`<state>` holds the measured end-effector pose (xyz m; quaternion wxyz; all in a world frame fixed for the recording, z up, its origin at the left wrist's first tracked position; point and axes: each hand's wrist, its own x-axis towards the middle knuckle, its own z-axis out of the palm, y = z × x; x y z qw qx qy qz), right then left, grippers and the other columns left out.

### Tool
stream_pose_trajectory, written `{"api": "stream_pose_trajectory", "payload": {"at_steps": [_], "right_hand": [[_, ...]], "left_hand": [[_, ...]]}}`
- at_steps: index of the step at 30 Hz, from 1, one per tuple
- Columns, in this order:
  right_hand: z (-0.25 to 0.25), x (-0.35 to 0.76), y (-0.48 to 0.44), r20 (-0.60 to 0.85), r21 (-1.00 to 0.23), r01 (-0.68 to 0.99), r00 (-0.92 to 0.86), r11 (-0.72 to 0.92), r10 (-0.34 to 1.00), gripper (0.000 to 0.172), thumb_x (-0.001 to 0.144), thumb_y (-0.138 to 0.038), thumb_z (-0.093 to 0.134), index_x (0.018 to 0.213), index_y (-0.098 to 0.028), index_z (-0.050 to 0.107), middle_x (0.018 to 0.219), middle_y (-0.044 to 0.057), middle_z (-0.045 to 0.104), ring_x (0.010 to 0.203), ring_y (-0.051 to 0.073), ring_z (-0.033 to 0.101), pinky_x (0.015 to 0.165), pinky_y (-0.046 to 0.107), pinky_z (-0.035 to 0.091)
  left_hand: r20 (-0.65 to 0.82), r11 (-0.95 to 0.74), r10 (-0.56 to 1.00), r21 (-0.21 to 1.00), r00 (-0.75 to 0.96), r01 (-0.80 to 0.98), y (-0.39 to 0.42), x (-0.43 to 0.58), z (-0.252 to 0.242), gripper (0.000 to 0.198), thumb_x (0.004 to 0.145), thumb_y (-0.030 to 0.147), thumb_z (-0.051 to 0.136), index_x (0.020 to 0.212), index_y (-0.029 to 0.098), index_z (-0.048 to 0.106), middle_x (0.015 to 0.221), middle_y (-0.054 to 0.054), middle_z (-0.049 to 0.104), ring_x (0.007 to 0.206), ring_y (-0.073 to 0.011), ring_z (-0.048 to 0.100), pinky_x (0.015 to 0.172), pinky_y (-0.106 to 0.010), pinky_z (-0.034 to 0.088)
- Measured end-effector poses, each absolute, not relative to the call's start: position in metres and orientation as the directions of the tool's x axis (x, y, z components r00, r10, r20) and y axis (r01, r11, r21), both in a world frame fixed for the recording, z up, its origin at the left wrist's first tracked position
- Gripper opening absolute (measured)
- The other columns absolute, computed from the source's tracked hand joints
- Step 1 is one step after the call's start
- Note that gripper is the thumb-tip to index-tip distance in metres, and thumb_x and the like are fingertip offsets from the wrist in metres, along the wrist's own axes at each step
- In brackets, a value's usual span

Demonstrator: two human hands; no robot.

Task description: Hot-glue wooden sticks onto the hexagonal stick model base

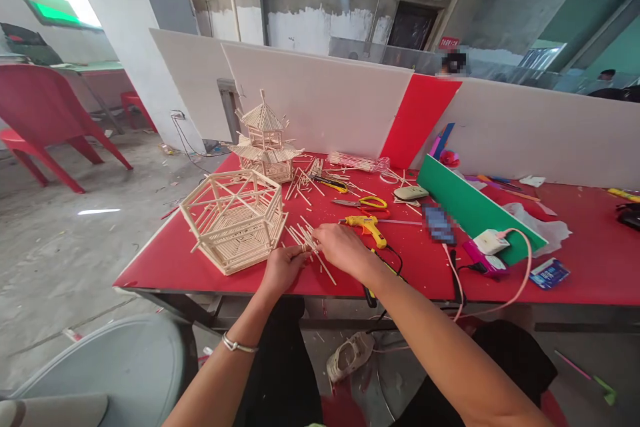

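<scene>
My left hand (286,268) is closed, thumb and forefinger pinched on a thin wooden stick close to the table's front edge. Right beside it, my right hand (341,247) has its fingers curled in around a stick too; the fingertips are partly hidden. Loose wooden sticks (326,269) lie under and around both hands. Left of them stands an open six-sided frame (240,247) built of sticks, with a slatted floor. Behind it rises a tiered stick pagoda (265,147) with pointed roofs.
On the red table (165,260) lie a yellow glue gun (369,227), pliers (367,203), a utility knife (330,183), bagged sticks (357,161) and a phone (440,224). A green board (475,207) leans near a power strip (484,259) with cables. White panels (320,93) line the back.
</scene>
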<state>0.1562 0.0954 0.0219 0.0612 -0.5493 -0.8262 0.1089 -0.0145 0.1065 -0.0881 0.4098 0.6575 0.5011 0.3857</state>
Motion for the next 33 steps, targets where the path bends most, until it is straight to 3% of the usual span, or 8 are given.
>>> {"api": "stream_pose_trajectory", "payload": {"at_steps": [3, 6, 10, 14, 17, 20, 25, 33], "right_hand": [[0.019, 0.147, 0.097, 0.014, -0.294, 0.875, -0.399, 0.385, 0.917, 0.019, 0.088, -0.012, 0.056, 0.102, -0.021, 0.065, 0.096, 0.008, 0.072, 0.094, 0.021, 0.067, 0.077, 0.026, 0.044], [0.016, 0.144, 0.098, 0.032, -0.367, 0.842, -0.413, 0.395, 0.910, 0.014, 0.085, -0.011, 0.059, 0.094, -0.021, 0.065, 0.091, 0.008, 0.073, 0.090, 0.021, 0.069, 0.074, 0.025, 0.044], [0.004, 0.152, 0.100, 0.073, -0.520, 0.758, -0.420, 0.394, 0.905, 0.020, 0.079, -0.006, 0.060, 0.088, -0.022, 0.069, 0.087, 0.004, 0.074, 0.087, 0.018, 0.070, 0.074, 0.023, 0.047], [-0.021, 0.163, 0.101, 0.135, -0.702, 0.624, -0.359, 0.345, 0.923, 0.036, 0.079, -0.013, 0.064, 0.113, -0.023, 0.068, 0.093, 0.000, 0.076, 0.084, 0.014, 0.071, 0.075, 0.022, 0.053], [-0.040, 0.164, 0.098, 0.184, -0.779, 0.551, -0.256, 0.299, 0.949, 0.028, 0.088, -0.027, 0.060, 0.113, -0.019, 0.070, 0.096, 0.004, 0.077, 0.083, 0.016, 0.072, 0.073, 0.024, 0.055], [-0.049, 0.158, 0.092, 0.247, -0.808, 0.504, -0.183, 0.307, 0.951, 0.024, 0.091, -0.035, 0.058, 0.102, -0.021, 0.074, 0.097, 0.003, 0.077, 0.086, 0.017, 0.071, 0.077, 0.026, 0.055], [-0.050, 0.149, 0.089, 0.329, -0.797, 0.484, -0.153, 0.361, 0.932, 0.016, 0.087, -0.031, 0.065, 0.097, -0.026, 0.076, 0.094, 0.001, 0.076, 0.085, 0.016, 0.069, 0.080, 0.024, 0.052], [-0.057, 0.142, 0.083, 0.372, -0.774, 0.510, -0.113, 0.375, 0.921, 0.013, 0.089, -0.032, 0.064, 0.093, -0.025, 0.075, 0.090, 0.002, 0.075, 0.084, 0.015, 0.068, 0.081, 0.024, 0.050]], "left_hand": [[0.129, -0.199, 0.969, 0.911, 0.210, 0.360, 0.105, -0.017, -0.083, 0.031, 0.080, 0.042, 0.061, 0.089, 0.018, 0.080, 0.070, -0.004, 0.075, 0.063, -0.0193, 0.066, 0.062, -0.027, 0.050], [0.182, -0.255, 0.959, 0.890, 0.219, 0.379, 0.101, -0.016, -0.079, 0.027, 0.080, 0.040, 0.062, 0.082, 0.019, 0.079, 0.076, -0.004, 0.075, 0.075, -0.0208, 0.066, 0.069, -0.027, 0.049], [0.182, -0.265, 0.957, 0.866, 0.225, 0.424, 0.102, -0.014, -0.080, 0.028, 0.080, 0.038, 0.062, 0.068, 0.017, 0.076, 0.057, 0.001, 0.063, 0.060, -0.0155, 0.057, 0.058, -0.023, 0.040], [0.153, -0.250, 0.956, 0.871, 0.250, 0.423, 0.106, -0.014, -0.082, 0.026, 0.081, 0.036, 0.061, 0.081, 0.018, 0.079, 0.056, 0.003, 0.062, 0.056, -0.0130, 0.051, 0.053, -0.021, 0.037], [0.140, -0.245, 0.953, 0.879, 0.270, 0.410, 0.107, -0.015, -0.083, 0.027, 0.081, 0.036, 0.060, 0.085, 0.018, 0.080, 0.061, 0.001, 0.067, 0.058, -0.0142, 0.054, 0.055, -0.022, 0.040], [0.132, -0.240, 0.951, 0.884, 0.278, 0.401, 0.107, -0.016, -0.083, 0.028, 0.082, 0.037, 0.060, 0.085, 0.019, 0.080, 0.063, 0.000, 0.070, 0.059, -0.0152, 0.057, 0.056, -0.022, 0.042], [0.117, -0.227, 0.951, 0.892, 0.285, 0.390, 0.109, -0.018, -0.083, 0.028, 0.082, 0.036, 0.058, 0.071, 0.017, 0.077, 0.057, -0.001, 0.068, 0.054, -0.0152, 0.059, 0.054, -0.023, 0.043], [0.085, -0.194, 0.949, 0.915, 0.302, 0.354, 0.110, -0.018, -0.077, 0.024, 0.077, 0.034, 0.062, 0.071, 0.017, 0.077, 0.054, 0.001, 0.066, 0.052, -0.0140, 0.058, 0.054, -0.023, 0.043]]}}
